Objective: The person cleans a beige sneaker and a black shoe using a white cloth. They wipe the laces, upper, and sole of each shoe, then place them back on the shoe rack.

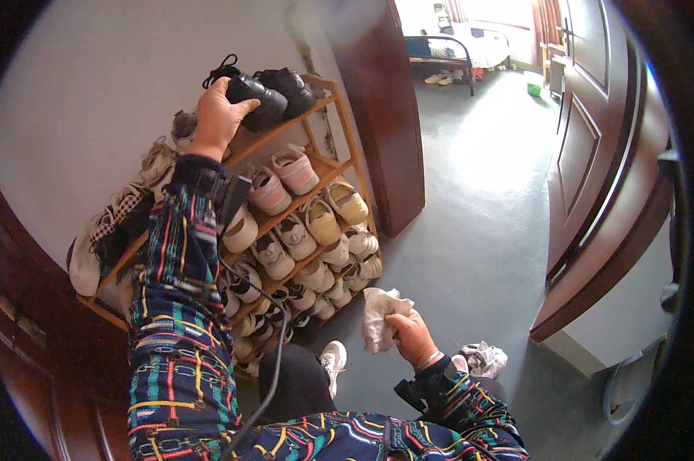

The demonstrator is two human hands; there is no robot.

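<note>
My left hand [219,118] grips a black lace-up shoe [257,98] at the top tier of a wooden shoe rack [347,127]. Whether that shoe rests on the shelf or is slightly lifted, I cannot tell. Its apparent mate, another black shoe [292,92], sits right beside it at the rack's end. Lower down, my right hand [413,337] pinches a crumpled whitish cloth [379,320] between thumb and fingers, held above the floor away from the rack. Pink-and-white sneakers [295,170] stand on the tier below the black shoes.
Yellow shoes [348,201] and many pale sneakers fill the lower tiers. A checkered shoe [108,222] lies at the top tier's left. A cable [280,346] runs along my left arm. A crumpled pale bundle [485,360] lies by my foot. An open door [583,138] leads to a bedroom.
</note>
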